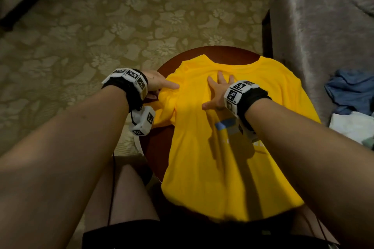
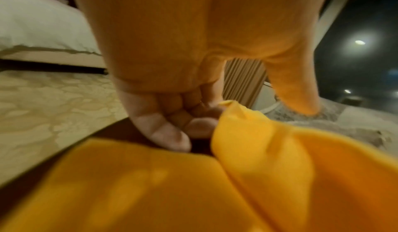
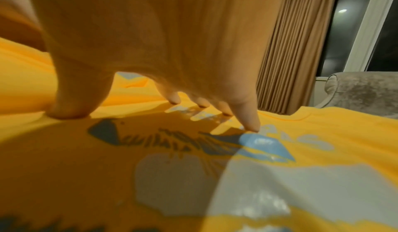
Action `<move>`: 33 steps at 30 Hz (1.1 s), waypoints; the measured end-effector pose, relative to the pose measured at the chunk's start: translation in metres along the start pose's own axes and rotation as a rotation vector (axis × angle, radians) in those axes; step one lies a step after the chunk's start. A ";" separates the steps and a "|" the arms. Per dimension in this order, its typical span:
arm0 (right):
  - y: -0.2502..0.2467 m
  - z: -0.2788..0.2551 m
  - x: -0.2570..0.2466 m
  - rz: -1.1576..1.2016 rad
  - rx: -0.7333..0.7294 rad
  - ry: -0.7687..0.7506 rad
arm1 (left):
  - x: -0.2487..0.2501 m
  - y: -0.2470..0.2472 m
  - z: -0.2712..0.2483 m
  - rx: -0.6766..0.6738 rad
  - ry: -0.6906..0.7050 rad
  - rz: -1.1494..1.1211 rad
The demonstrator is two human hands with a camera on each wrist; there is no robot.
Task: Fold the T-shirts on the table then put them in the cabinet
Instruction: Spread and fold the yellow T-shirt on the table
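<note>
While right hand (image 1: 217, 92) presses flat, left hand (image 1: 155, 85) pinches yellow T-shirt (image 1: 222, 157).

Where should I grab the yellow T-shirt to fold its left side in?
Probably pinch the left sleeve of the yellow T-shirt at its bunched outer edge, coming from the table's left side. That sleeve lies crumpled at the shirt's edge, where the left hand already grips it, while the right hand presses flat on the chest and could anchor the fold.
</note>
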State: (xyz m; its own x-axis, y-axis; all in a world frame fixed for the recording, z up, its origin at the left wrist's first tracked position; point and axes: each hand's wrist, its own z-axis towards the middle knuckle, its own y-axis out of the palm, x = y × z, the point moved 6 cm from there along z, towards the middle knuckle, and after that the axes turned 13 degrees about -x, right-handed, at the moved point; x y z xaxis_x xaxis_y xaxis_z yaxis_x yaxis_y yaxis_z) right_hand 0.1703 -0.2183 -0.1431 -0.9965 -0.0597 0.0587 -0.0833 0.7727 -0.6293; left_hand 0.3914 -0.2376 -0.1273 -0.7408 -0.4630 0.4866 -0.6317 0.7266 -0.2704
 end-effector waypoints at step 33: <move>-0.002 -0.008 -0.006 0.007 -0.019 0.044 | -0.060 -0.023 -0.030 0.105 -0.105 0.198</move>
State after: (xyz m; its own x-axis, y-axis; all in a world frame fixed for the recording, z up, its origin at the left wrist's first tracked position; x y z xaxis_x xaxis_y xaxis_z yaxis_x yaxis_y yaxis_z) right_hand 0.1768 -0.2139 -0.1359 -0.9958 -0.0266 0.0881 -0.0754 0.7850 -0.6149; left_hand 0.4574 -0.2114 -0.1249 -0.8687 -0.3710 0.3280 -0.4880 0.7540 -0.4397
